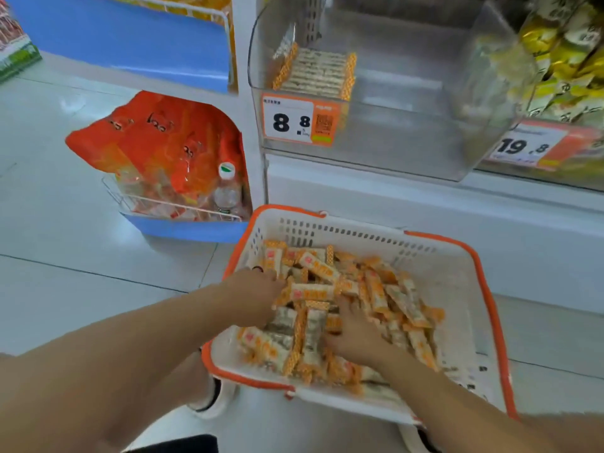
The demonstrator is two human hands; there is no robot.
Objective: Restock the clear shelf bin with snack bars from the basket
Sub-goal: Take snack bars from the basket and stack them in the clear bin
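snack bars heaped in basket, clear bin (nearly empty)

1. A stack of orange snack bags leans in a low wire rack on a blue shelf base at the end of the unit.
2. A clear water bottle with a white cap stands upright at the right end of that rack, touching the bags.
3. Yellow and white packets fill the neighbouring bin at the far right.
4. A price tag reading 19.8 hangs below those packets.
5. A blue shelf panel sits upper left, with what may be yellow packets above it.
6. Pale floor tiles stretch across the left side.
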